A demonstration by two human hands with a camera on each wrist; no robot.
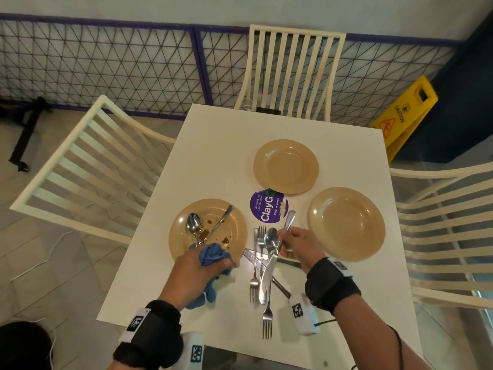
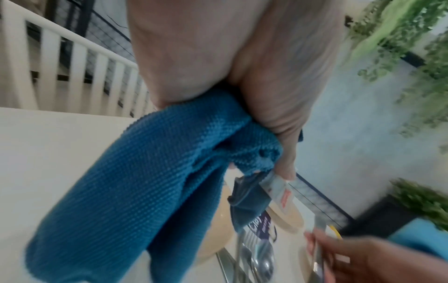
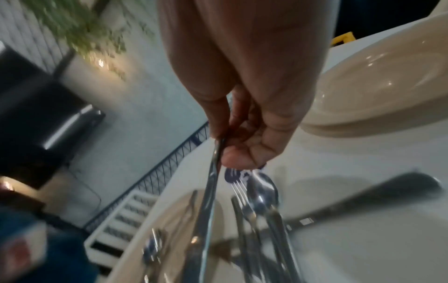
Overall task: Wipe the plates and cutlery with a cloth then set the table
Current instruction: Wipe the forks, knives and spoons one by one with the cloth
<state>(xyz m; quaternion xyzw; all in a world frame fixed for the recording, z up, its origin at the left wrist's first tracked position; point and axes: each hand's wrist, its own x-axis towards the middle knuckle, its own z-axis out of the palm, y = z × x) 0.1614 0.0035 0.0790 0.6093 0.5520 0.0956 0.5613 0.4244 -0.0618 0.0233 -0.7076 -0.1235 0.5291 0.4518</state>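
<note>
White table [image 1: 213, 145]: left grip [image 1: 197, 265] bunches cloth [image 1: 213, 256]; right grip [image 1: 298, 244] pinches blurred knife [image 1: 269, 273].

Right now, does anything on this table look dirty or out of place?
Yes. The left plate has brown smears, with a spoon lying in it, while the other two plates look clean. The purple sticker looks torn at its edge.

Three plates [image 1: 286, 166] sat mid-frame on the table [image 1: 213, 134]. Loose cutlery [image 1: 262, 265] lay between the lower two. A chair [image 1: 290, 73] stood at the upper edge.
</note>
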